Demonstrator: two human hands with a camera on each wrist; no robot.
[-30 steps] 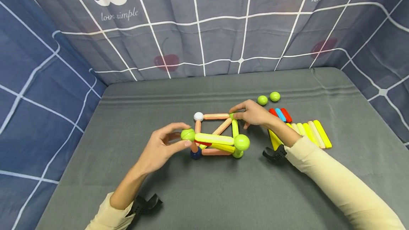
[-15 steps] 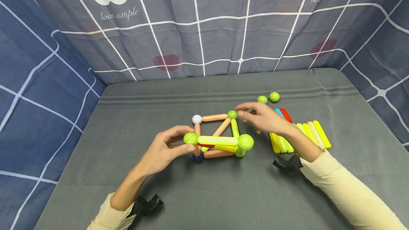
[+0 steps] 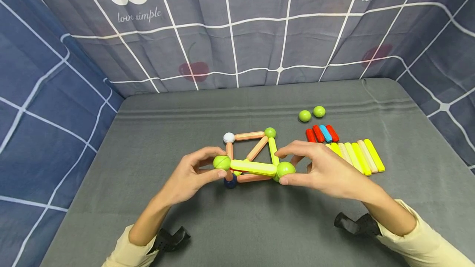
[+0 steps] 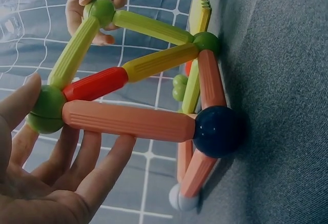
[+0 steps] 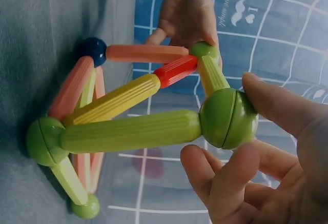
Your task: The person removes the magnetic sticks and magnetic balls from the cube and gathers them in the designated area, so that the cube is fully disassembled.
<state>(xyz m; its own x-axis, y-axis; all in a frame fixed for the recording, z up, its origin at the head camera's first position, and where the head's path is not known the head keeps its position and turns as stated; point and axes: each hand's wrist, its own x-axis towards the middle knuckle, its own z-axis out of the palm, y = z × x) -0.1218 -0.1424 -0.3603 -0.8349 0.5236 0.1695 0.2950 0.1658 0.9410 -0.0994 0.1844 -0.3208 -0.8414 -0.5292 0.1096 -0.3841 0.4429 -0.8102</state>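
Observation:
A frame of coloured building rods and balls stands on the table, its near side rising upright. My left hand (image 3: 193, 174) pinches the green ball (image 4: 47, 108) at the upper left corner. At the upper right corner my right hand (image 3: 320, 168) grips another green ball (image 5: 229, 118) between thumb and fingers. A yellow-green rod (image 3: 253, 167) joins these two balls along the top. A red rod (image 4: 96, 83) and a yellow rod (image 4: 161, 62) run as a diagonal across the upright side. Below are a dark blue ball (image 4: 219, 131) and a white ball (image 3: 229, 137).
Two loose green balls (image 3: 304, 115) lie beyond the frame at the right. Short red and blue rods (image 3: 325, 133) sit near them. A row of longer yellow and cream rods (image 3: 361, 155) lies further right. A patterned curtain (image 3: 256, 32) hangs behind the table (image 3: 167, 114).
My right hand has left the far green ball, come nearer, and now grips the upper right ball. My left hand keeps its hold on the upper left ball, shifted slightly right.

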